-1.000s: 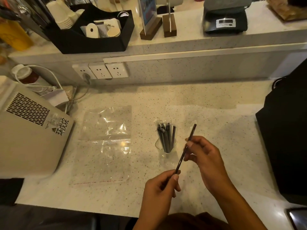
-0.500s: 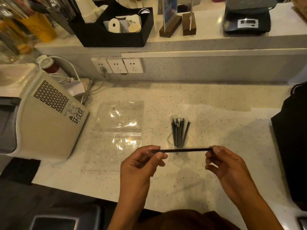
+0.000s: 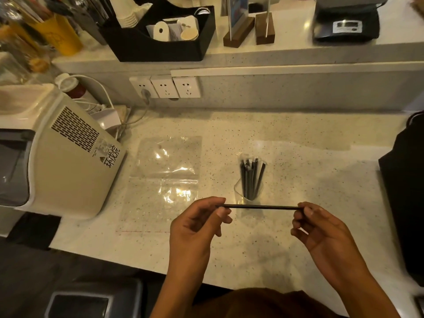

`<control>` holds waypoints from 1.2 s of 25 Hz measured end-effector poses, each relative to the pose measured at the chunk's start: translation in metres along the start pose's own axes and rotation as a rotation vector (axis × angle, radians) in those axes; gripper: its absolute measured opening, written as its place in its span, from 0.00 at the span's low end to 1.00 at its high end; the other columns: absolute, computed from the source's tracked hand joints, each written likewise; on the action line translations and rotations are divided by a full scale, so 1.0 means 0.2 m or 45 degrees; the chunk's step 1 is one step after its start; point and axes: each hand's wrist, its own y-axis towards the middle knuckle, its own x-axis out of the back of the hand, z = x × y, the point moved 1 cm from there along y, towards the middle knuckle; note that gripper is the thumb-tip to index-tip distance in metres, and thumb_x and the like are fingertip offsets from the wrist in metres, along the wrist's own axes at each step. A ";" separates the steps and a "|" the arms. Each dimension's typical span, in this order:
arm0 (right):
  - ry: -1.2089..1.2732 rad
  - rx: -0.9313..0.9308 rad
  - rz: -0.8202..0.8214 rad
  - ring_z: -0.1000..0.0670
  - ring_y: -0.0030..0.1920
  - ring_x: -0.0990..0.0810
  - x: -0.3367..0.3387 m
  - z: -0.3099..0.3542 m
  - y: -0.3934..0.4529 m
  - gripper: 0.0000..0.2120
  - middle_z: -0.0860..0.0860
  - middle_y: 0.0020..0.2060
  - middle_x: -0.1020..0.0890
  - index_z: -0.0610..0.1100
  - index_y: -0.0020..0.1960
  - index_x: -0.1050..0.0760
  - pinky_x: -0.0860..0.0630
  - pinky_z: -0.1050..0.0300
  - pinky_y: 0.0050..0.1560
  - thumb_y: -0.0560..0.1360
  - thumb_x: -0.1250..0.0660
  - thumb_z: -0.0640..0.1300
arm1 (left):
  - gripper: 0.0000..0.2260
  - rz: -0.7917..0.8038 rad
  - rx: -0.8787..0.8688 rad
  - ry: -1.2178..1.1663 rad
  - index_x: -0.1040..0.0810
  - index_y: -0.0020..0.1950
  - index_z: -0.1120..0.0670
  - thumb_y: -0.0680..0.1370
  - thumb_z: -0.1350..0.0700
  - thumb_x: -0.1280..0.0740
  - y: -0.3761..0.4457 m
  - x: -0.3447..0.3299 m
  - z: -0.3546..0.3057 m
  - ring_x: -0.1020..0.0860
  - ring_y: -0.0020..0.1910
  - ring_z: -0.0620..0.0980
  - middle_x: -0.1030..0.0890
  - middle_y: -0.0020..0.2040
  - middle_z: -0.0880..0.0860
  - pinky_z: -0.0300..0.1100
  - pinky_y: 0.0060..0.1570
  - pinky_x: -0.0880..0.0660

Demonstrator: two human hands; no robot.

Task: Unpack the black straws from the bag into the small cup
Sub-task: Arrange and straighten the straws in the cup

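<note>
Black straw (image 3: pixel 259 207) is lying level, the left hand (image 3: pixel 197 223) and right hand (image 3: pixel 319 228) pinching its ends with curled fingertips. It is hovering just before the small cup (image 3: pixel 249 191) of straws, the bag (image 3: pixel 165 180) lying flat to the left.

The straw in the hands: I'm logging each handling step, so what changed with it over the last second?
The straw went from steeply tilted to level, held just in front of the small cup. The left hand rose to pinch one end, and the right hand shifted to the other end. Neither let go. The cup with its straws and the flat bag stayed put.
</note>
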 end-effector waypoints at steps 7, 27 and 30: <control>-0.152 0.133 -0.164 0.46 0.37 0.17 -0.03 0.11 -0.04 0.09 0.43 0.38 0.15 0.45 0.44 0.13 0.16 0.55 0.39 0.72 0.31 0.46 | 0.11 -0.068 0.169 -0.102 0.13 0.48 0.51 0.72 0.45 0.25 0.05 0.00 0.09 0.16 0.40 0.53 0.15 0.40 0.57 0.41 0.37 0.21; -1.507 0.983 0.089 0.58 0.38 0.19 -0.30 0.22 0.09 0.05 0.68 0.36 0.20 0.56 0.50 0.17 0.21 0.65 0.35 0.75 0.29 0.51 | 0.07 -0.106 0.226 0.179 0.15 0.43 0.47 0.78 0.56 0.30 0.14 -0.09 0.25 0.16 0.38 0.49 0.14 0.38 0.52 0.36 0.37 0.21; -1.571 0.985 0.108 0.63 0.35 0.21 -0.34 0.14 0.18 0.03 0.72 0.32 0.24 0.55 0.49 0.17 0.26 0.72 0.34 0.75 0.27 0.50 | 0.06 -0.108 0.229 0.183 0.15 0.42 0.46 0.77 0.54 0.30 0.13 -0.11 0.24 0.16 0.37 0.48 0.14 0.38 0.51 0.36 0.37 0.21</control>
